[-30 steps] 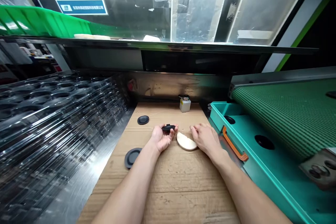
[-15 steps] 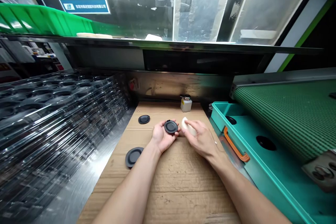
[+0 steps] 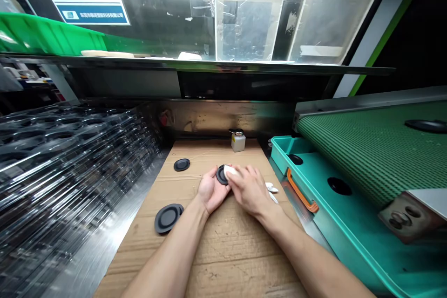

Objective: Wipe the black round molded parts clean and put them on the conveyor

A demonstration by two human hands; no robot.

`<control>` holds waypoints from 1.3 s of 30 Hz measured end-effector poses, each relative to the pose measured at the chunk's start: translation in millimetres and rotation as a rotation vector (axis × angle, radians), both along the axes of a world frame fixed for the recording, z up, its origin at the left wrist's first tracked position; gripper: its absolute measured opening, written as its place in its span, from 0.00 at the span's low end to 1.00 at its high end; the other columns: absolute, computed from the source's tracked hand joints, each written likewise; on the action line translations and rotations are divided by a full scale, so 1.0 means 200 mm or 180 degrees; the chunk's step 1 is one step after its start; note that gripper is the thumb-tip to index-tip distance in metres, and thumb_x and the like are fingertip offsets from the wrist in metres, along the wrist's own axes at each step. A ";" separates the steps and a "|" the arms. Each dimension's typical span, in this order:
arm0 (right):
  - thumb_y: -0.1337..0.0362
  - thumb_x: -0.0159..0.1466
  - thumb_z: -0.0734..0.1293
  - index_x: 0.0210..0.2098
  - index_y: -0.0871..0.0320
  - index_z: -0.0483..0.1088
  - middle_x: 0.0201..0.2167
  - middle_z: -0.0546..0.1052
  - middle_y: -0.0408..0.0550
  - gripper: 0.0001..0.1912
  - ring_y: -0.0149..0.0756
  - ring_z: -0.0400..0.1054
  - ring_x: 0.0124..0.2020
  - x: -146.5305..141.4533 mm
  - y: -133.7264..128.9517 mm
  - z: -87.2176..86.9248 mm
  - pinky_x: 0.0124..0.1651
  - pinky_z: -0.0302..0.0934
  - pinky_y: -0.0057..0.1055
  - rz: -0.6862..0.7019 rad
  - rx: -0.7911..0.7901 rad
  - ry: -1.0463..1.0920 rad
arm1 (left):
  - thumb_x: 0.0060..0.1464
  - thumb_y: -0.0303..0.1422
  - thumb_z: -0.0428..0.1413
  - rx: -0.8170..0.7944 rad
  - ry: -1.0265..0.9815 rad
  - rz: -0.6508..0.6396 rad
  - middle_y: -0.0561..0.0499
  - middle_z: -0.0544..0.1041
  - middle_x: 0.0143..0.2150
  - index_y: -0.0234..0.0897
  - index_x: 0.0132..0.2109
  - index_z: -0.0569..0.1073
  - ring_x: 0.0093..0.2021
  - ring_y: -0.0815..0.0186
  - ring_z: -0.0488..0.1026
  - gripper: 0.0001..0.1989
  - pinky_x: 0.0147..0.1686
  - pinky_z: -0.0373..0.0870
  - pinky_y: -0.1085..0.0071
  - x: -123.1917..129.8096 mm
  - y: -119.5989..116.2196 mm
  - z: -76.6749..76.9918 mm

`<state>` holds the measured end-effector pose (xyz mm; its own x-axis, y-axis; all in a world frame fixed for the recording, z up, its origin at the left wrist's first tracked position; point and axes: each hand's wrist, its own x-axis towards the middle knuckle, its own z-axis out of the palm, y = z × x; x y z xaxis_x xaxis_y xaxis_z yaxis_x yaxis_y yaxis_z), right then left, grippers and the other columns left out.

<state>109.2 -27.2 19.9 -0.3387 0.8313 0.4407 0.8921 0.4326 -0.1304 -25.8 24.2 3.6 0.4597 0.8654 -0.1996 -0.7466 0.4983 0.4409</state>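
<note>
A small round black lid (image 3: pixel 220 175) lies in my left hand (image 3: pixel 211 192), palm up, with the fingers under and around it. My right hand (image 3: pixel 249 191) pinches a white pad (image 3: pixel 230 172) and presses it against the lid's face, covering its right part. On the cardboard (image 3: pixel 223 251) to the left sit another small black lid (image 3: pixel 181 164) and a larger black lid (image 3: pixel 168 218). Several white pieces (image 3: pixel 271 191) lie just right of my right hand, partly hidden by it. A small square bottle (image 3: pixel 238 140) with a dark metal top stands behind both hands.
Stacked clear plastic trays (image 3: pixel 70 158) rise on the left. To the right is a teal bin (image 3: pixel 328 233) with an orange handle (image 3: pixel 301 193) and black round pieces inside. A green conveyor belt (image 3: pixel 377 135) above it carries a black part (image 3: pixel 426 125). A metal shelf edge (image 3: pixel 223 67) crosses behind.
My right hand has brought the white pad left onto the lid in my left hand. The view has shifted, and a black part now shows on the belt.
</note>
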 end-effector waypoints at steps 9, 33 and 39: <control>0.57 0.68 0.54 0.52 0.50 0.68 0.46 0.71 0.53 0.18 0.43 0.59 0.45 0.02 0.08 -0.04 0.46 0.50 0.38 -0.0745 -0.0014 0.0261 | 0.62 0.32 0.43 0.0011 0.0075 0.0140 0.36 0.75 0.47 0.28 0.46 0.70 0.47 0.57 0.74 0.14 0.46 0.73 0.57 0.02 0.00 -0.02; 0.50 0.63 0.63 0.42 0.49 0.71 0.38 0.70 0.44 0.14 0.36 0.63 0.43 -0.03 -0.04 -0.05 0.49 0.48 0.35 0.0230 -0.0667 0.0343 | 0.63 0.43 0.44 -0.0420 -0.0578 0.0643 0.38 0.73 0.39 0.27 0.42 0.69 0.45 0.56 0.75 0.20 0.36 0.80 0.68 -0.13 0.03 0.11; 0.49 0.63 0.62 0.42 0.48 0.72 0.36 0.71 0.44 0.14 0.37 0.63 0.42 -0.03 -0.04 -0.07 0.48 0.49 0.36 0.0136 -0.0585 0.0328 | 0.59 0.42 0.52 -0.0087 -0.0153 0.0796 0.41 0.74 0.39 0.30 0.40 0.70 0.44 0.57 0.76 0.16 0.39 0.79 0.64 -0.10 0.02 0.10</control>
